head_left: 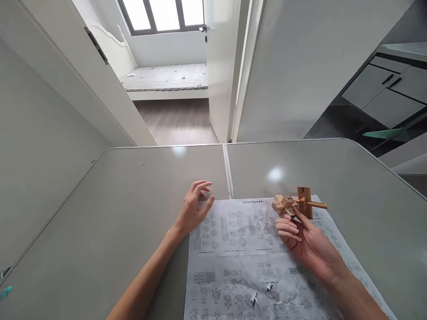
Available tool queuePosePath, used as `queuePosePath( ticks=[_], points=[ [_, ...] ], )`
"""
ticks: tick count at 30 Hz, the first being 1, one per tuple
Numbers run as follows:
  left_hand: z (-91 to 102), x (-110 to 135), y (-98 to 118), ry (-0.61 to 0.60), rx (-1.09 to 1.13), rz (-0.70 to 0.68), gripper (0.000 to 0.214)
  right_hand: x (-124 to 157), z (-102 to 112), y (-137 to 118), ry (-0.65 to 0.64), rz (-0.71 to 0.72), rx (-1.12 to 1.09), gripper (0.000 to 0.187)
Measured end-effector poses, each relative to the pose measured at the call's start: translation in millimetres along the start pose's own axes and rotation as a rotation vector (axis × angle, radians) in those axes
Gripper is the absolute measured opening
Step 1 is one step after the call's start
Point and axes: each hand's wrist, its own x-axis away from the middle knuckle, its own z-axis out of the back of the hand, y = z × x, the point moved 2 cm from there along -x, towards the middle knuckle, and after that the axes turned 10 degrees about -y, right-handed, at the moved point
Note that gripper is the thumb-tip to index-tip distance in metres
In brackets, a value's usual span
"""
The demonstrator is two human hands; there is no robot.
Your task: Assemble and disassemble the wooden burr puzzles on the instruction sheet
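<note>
Found wooden assembly in grip of right hand, partly covered, above far right of printed sheet. Noted left hand empty, loosely curled, at far-left corner. Could not read small print.

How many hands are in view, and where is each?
2. The left hand is by the upper-left corner of the printed sheet; the right hand holds wooden pieces near the sheet's upper-right part. No other hand shows.
</note>
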Motion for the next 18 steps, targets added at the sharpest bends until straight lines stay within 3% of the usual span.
queuePosePath(
  ticks=[5,13,18],
  points=[
    [5.0,7.9,4.0,0.052,0.079,0.081,0.016,0.2,3.0,1.1,-0.023,0.027,-0.032,0.029],
    [10.7,12.5,4.7,0.074,0.16,0.156,0.018,1.0,-4.5,12.5,-0.018,0.027,-0.068,0.026],
    [12.5,10.7,6.4,0.075,0.172,0.201,0.019,6.6,0.1,22.9,-0.018,0.081,0.069,0.025]
  ],
)
